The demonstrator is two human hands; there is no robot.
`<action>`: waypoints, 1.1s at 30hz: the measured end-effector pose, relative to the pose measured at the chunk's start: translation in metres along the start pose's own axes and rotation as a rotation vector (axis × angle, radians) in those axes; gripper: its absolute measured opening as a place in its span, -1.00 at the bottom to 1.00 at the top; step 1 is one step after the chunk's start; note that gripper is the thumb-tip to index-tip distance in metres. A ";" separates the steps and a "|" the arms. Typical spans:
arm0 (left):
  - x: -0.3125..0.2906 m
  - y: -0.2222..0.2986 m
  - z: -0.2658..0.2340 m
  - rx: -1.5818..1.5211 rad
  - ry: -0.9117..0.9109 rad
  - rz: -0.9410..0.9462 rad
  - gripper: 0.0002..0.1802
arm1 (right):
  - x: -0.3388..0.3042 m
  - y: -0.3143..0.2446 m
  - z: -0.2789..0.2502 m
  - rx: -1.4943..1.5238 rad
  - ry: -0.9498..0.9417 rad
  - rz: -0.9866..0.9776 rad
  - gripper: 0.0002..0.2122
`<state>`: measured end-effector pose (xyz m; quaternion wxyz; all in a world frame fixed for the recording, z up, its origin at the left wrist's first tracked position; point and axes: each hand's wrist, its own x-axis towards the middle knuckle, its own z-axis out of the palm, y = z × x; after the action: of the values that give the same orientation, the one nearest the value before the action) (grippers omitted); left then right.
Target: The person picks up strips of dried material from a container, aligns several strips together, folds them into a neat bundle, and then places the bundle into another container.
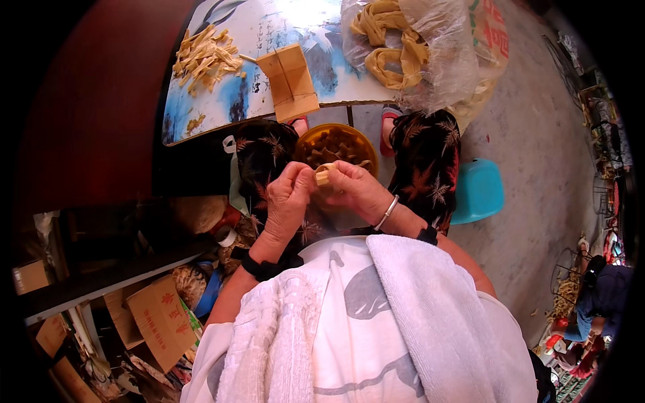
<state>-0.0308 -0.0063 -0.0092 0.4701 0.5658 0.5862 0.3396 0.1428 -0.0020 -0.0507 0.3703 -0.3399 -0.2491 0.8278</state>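
Observation:
Both hands meet over a yellow-orange basin [371, 146] of small brown pieces, which sits between my knees. My right hand [353, 190] pinches a short, pale yellow roll of flat strip [323, 176] between thumb and fingers. Close against the roll's left side, my left hand [291, 190] is closed, its thumb and forefinger pressed together. Whatever the left fingers grip is too small or hidden to tell. Ahead, a heap of pale cut strips [208, 59] lies on the patterned table, and coils of tan flat strip [398, 62] lie at its right end.
The painted table [248, 94] carries a folded cardboard piece [289, 80] at its near edge. Clear plastic bagging [447, 60] lies around the coils. A turquoise plastic stool [480, 191] stands right of my knee. Cartons [161, 322] and clutter fill the lower left.

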 end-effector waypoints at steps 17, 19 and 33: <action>-0.006 -0.009 0.020 -0.941 -0.058 -0.240 -0.73 | -0.014 -0.009 0.021 -0.895 0.337 -0.554 -0.93; -0.006 -0.002 0.022 -0.864 -0.052 -0.171 -0.69 | -0.013 -0.009 0.022 -1.033 0.322 -0.674 -0.91; -0.010 0.001 0.016 -0.569 -0.117 -0.089 -0.82 | 0.002 -0.015 0.013 -0.625 0.292 -0.442 -0.79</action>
<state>-0.0166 -0.0186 -0.0120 0.6572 0.4034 0.4636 0.4363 0.1391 0.0068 -0.0330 0.4497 -0.4884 -0.5005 0.5557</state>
